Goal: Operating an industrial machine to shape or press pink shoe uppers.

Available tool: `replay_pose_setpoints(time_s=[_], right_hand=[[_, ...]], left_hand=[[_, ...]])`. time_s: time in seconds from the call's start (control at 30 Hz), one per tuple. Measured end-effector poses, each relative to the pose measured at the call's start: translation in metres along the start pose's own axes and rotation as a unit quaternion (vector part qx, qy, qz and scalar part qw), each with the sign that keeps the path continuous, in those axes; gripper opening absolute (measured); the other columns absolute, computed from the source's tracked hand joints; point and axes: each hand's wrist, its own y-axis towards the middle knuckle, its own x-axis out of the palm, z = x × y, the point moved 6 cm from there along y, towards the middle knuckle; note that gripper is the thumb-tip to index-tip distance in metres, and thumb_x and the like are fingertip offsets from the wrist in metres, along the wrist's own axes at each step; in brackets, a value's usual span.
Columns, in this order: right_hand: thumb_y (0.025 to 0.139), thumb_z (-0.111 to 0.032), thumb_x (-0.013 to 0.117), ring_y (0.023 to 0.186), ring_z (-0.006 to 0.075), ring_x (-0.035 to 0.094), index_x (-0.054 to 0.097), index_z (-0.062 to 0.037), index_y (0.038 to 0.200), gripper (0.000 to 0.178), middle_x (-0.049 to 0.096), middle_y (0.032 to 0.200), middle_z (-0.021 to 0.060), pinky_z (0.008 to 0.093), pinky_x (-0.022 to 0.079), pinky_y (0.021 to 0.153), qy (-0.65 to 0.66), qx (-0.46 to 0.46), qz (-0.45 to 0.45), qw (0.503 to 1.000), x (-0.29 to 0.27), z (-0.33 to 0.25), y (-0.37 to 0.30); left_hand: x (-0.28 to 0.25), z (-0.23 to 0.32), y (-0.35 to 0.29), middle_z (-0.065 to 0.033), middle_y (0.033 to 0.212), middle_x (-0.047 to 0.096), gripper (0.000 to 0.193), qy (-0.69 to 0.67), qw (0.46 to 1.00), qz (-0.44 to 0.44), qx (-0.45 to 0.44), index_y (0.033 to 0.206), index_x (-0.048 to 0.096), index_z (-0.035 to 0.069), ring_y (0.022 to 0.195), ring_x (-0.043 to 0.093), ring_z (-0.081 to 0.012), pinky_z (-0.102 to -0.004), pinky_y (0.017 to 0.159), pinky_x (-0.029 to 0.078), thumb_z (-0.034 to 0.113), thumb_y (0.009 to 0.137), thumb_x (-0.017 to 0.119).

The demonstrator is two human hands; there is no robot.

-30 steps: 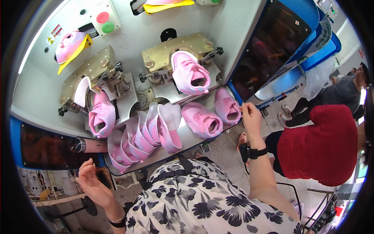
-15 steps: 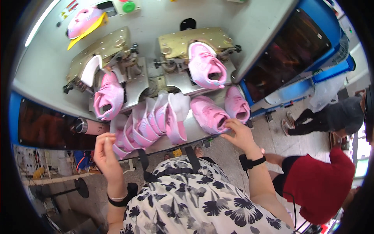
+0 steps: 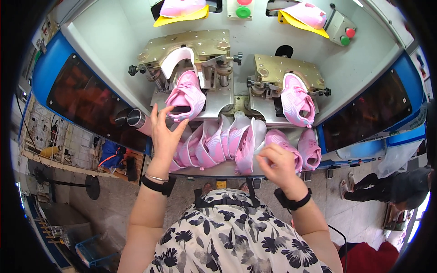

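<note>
At the left station, a pink shoe upper (image 3: 185, 98) lies toe-inward in front of a white curved pad (image 3: 178, 61). My left hand (image 3: 165, 136) is at its heel end, fingers and thumb spread around it; whether they press on it is unclear. My right hand (image 3: 278, 167) hovers over the front of the ledge, fingers curled, with nothing visible in them. Behind it sits a pink shoe (image 3: 280, 139), partly hidden, and a second pink shoe (image 3: 310, 148) stands to its right. A row of flat pink uppers (image 3: 214, 145) with pale linings overlaps along the ledge between my hands.
Another pink upper (image 3: 298, 102) is seated at the right station. Brass-coloured plates (image 3: 191, 41) with knobs top both stations. Yellow-edged pink pieces (image 3: 182, 11) show in the back wall. A tumbler (image 3: 139, 120) stands left of my left hand. People are at the right.
My view has swung left. My left hand has come up to the upper's heel at the left station. My right hand has left the pink shoe's opening, and its fingers have curled.
</note>
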Motion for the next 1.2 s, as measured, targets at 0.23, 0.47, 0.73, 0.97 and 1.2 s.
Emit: replay_pose_setpoints(time_s=[0.23,0.47,0.73,0.97,1.2], right_hand=[[0.085,-0.021,0.069,0.064,0.0264,0.062,0.065,-0.0078,0.081,0.015,0.059,0.077,0.0071,0.0364,0.048,0.056,0.008,-0.026,-0.153,0.988,0.089,-0.033,0.021],[0.090,-0.020,0.067,0.066,0.0155,0.060,0.066,-0.0057,0.101,0.018,0.064,0.093,0.0067,0.0287,0.049,0.058,0.134,0.115,-0.085,0.981,0.095,-0.027,0.022],[0.091,-0.017,0.070,0.072,0.0025,0.055,0.065,-0.0030,0.107,0.022,0.063,0.103,0.0011,0.0197,0.044,0.060,0.503,0.253,-0.064,0.824,0.056,-0.025,0.018],[0.085,-0.007,0.075,0.079,0.0041,0.054,0.067,-0.0045,0.096,0.013,0.059,0.090,-0.0041,0.0203,0.042,0.066,0.509,0.198,-0.011,0.838,0.032,-0.048,-0.011],[0.084,-0.009,0.074,0.063,0.0041,0.050,0.057,-0.0049,0.114,0.035,0.058,0.097,0.0006,0.0208,0.042,0.057,0.289,0.327,0.239,0.868,-0.002,-0.001,-0.078]], left_hand=[[0.027,-0.026,-0.011,-0.0280,0.133,0.046,0.050,-0.021,0.993,-0.118,-0.014,0.077,0.048,0.004,0.118,0.050,-0.0442,-0.0466,0.097,0.043,0.030,0.064,0.088],[-0.005,-0.005,-0.038,-0.0282,0.141,0.041,0.040,-0.139,0.979,-0.108,0.102,0.073,0.049,0.002,0.124,0.047,-0.0464,-0.0497,0.102,0.041,0.023,0.069,0.084],[-0.010,0.028,-0.096,-0.0224,0.149,0.033,0.078,-0.120,0.916,-0.063,0.377,0.142,0.034,-0.008,0.134,0.040,-0.0419,-0.0472,0.112,0.033,0.016,0.081,0.077],[0.018,0.033,-0.097,-0.0221,0.147,0.035,0.071,-0.166,0.900,-0.100,0.391,0.133,0.049,-0.004,0.136,0.035,-0.0475,-0.0515,0.112,0.032,0.012,0.073,0.083],[0.040,0.082,-0.103,-0.0226,0.142,0.043,0.029,-0.262,0.837,-0.250,0.411,0.080,0.063,0.007,0.129,0.043,-0.0478,-0.0507,0.106,0.040,0.015,0.062,0.085]])
